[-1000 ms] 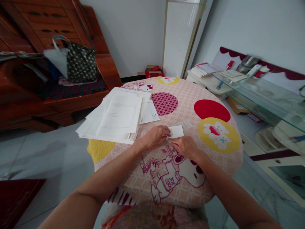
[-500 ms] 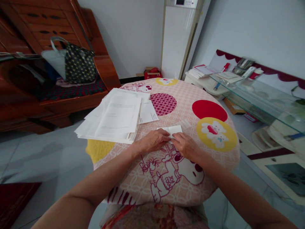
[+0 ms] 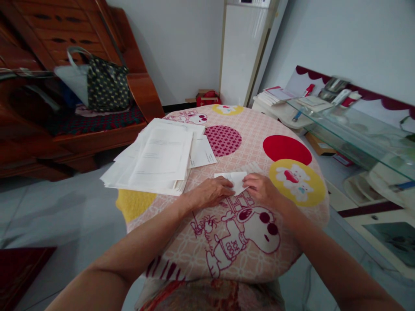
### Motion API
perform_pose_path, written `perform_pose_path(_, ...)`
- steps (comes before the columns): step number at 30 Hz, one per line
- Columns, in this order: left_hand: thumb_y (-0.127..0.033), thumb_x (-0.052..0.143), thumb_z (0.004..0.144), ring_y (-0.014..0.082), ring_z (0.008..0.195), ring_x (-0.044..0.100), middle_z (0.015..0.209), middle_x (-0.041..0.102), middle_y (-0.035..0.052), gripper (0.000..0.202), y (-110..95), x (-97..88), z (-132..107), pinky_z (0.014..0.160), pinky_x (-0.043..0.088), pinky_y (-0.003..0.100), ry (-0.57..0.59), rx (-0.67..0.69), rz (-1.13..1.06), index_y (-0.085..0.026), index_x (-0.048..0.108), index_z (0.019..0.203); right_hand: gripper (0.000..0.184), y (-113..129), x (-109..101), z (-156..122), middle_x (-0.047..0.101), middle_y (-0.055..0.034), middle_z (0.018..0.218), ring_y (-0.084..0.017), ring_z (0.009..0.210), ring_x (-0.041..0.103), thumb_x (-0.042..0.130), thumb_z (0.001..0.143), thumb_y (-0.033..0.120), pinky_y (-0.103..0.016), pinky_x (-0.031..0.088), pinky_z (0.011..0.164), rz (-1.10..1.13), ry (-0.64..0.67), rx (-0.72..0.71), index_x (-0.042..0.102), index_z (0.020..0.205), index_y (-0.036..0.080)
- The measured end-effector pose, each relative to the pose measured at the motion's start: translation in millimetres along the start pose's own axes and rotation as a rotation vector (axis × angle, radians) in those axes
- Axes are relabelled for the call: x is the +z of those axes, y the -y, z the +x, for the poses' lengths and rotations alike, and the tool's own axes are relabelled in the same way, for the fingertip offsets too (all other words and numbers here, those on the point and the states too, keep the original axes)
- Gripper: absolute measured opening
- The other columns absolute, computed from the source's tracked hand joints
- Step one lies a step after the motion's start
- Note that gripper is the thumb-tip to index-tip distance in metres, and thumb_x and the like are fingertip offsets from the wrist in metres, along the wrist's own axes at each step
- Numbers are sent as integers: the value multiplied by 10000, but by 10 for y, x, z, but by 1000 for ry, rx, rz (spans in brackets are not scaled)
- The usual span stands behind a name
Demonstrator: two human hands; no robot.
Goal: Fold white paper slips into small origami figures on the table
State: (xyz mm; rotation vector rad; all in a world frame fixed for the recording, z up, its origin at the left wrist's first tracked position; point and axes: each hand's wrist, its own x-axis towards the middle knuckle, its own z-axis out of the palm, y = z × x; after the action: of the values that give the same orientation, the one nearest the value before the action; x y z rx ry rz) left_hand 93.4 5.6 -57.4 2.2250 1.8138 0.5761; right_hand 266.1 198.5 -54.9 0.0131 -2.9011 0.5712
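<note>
A small folded white paper [image 3: 234, 180] lies on the round table's cartoon-print cloth [image 3: 246, 142]. My left hand [image 3: 210, 193] rests on the paper's left lower part, fingers curled and pressing it flat. My right hand [image 3: 263, 188] presses the paper's right edge with bent fingertips. The paper's near edge is hidden under both hands.
A spread stack of white printed sheets [image 3: 158, 157] covers the table's left side. A wooden bench [image 3: 97, 129] with a dark patterned bag [image 3: 103, 84] stands to the left. A glass shelf [image 3: 356, 129] with books and clutter runs along the right.
My right hand has slid right along the small paper to its right edge. The paper now shows between both hands; my left hand has barely moved.
</note>
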Motion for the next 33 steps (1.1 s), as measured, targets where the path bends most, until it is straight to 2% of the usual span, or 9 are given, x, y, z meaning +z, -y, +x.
perform_pose_path(4, -108, 597, 921, 235, 1147, 652, 1267, 689, 84, 317, 4, -7, 2, 973, 524, 349, 21, 9, 17, -252, 742, 1163, 141, -42, -135, 207, 692, -48, 849, -167, 773, 617, 618, 875, 136, -283, 458, 727, 210, 71, 76, 752, 838, 160)
perform_pose_path(7, -103, 580, 927, 226, 1131, 655, 1265, 686, 73, 328, 2, -10, -1, 958, 521, 332, 34, 9, 24, -256, 738, 1170, 151, -52, -149, 362, 649, -25, 767, -135, 695, 576, 631, 881, 143, -257, 411, 664, 221, 118, 69, 756, 796, 145)
perform_pose_path(11, -95, 562, 929, 211, 1092, 662, 1216, 695, 68, 339, -9, -28, -7, 930, 521, 313, 44, 19, 11, -264, 738, 1164, 170, -33, -58, 475, 629, -21, 745, -126, 694, 561, 634, 894, 120, -252, 383, 659, 186, 131, 40, 776, 804, 146)
perform_pose_path(17, -82, 561, 920, 209, 1133, 646, 1189, 704, 65, 339, 19, -39, -16, 970, 505, 307, 42, 25, -30, -265, 748, 1135, 142, -17, 92, 469, 645, -39, 757, -138, 718, 572, 665, 889, 127, -261, 397, 678, 176, 27, 79, 785, 814, 142)
perform_pose_path(23, -75, 569, 902, 211, 1122, 653, 1170, 717, 51, 347, 96, 13, -27, 949, 528, 318, 3, 94, -29, -264, 751, 1130, 116, -75, 212, 464, 645, -46, 756, -153, 724, 576, 697, 862, 112, -271, 400, 681, 145, -61, 64, 755, 768, 145)
perform_pose_path(33, -74, 569, 873, 228, 1168, 658, 1266, 695, 95, 342, 73, -61, -22, 1023, 531, 376, -4, 46, -96, -169, 700, 1174, 144, -7, 231, 449, 623, -35, 737, -149, 699, 549, 721, 831, 90, -275, 380, 669, 131, -129, 97, 704, 700, 147)
